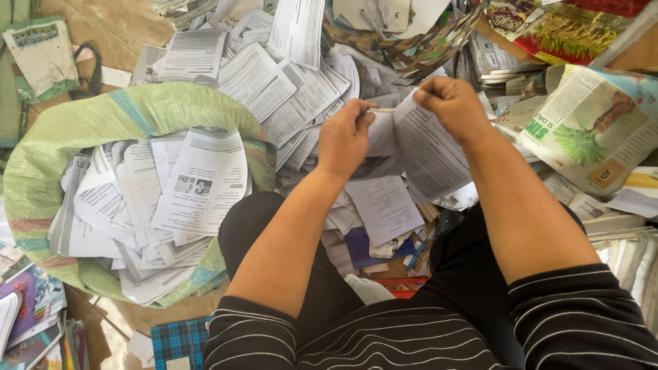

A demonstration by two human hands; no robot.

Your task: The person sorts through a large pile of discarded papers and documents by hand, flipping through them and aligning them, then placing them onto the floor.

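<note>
above the lap, two hands pinch one printed sheet (425,147) between them, well over a heap of loose pages (301,96) too many to count. the left hand (345,137) curls thumb and fingers tight on the sheet's left edge; the right hand (452,103) clamps its top corner, wrist bent down. to the left, one green woven sack (89,123) lies open, filled with torn printed pages. one colourful newspaper (596,127) lies right.
</note>
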